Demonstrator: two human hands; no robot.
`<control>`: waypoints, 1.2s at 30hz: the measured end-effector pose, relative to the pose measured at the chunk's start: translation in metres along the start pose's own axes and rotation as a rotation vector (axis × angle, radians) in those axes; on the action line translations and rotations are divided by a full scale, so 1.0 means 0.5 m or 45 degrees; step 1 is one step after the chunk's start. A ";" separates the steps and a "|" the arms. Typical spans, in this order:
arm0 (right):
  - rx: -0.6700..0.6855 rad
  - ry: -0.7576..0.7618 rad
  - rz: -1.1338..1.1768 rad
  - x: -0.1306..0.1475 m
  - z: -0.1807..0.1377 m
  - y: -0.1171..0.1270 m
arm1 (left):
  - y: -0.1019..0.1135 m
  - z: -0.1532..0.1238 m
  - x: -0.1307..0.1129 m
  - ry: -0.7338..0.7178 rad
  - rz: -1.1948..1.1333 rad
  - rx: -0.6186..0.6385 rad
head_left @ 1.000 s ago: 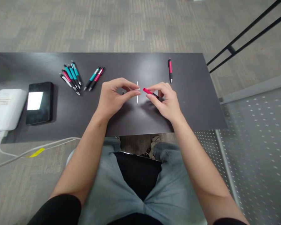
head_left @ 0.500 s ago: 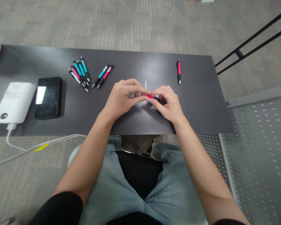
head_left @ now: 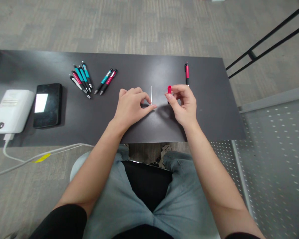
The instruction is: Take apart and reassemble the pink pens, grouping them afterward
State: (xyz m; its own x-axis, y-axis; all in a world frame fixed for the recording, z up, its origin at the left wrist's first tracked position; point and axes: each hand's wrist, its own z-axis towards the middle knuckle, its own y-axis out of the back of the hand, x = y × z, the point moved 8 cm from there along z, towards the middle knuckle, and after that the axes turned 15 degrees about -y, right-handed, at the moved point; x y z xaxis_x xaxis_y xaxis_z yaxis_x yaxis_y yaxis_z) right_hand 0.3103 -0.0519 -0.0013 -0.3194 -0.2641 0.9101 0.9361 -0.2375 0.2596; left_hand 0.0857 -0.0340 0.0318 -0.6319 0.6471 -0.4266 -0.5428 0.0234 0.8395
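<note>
My right hand is closed on a red pen barrel, held upright between thumb and fingers with its hollow end up; its dark lower part is mostly hidden by the fingers. A thin white ink refill lies on the dark table, pointing away from me. My left hand is at the refill's near end, thumb and index finger slightly apart on either side of it. Whether they touch the refill is hard to make out. Beyond my right hand lies a red and black pen.
On the left lie a fan of several pens and a pair of pens, teal and red. Farther left are a black phone-like device and a white power bank with a cable. A perforated panel stands at right.
My hands have come apart. The red barrel, earlier level between both hands, is now upright in my right hand. My left hand has lowered toward the refill, its fingers parted.
</note>
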 end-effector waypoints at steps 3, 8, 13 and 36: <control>-0.012 -0.025 -0.009 -0.002 0.000 0.001 | -0.011 0.005 -0.015 0.046 0.063 0.055; -0.022 0.046 0.062 0.009 -0.002 0.003 | -0.009 0.010 -0.018 0.045 0.069 0.113; -0.054 0.039 0.059 0.006 -0.001 0.010 | -0.010 0.006 -0.031 0.015 0.165 0.329; -0.197 0.104 -0.196 0.027 -0.005 0.038 | 0.103 -0.008 0.078 0.002 -0.508 -0.245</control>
State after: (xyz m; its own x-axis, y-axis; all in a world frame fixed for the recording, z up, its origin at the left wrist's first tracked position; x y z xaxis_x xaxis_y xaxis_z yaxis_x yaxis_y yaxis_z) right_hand 0.3232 -0.0622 0.0154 -0.4732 -0.2867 0.8330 0.8436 -0.4198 0.3348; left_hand 0.0308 -0.0107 0.0571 -0.3526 0.6152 -0.7051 -0.8375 0.1288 0.5311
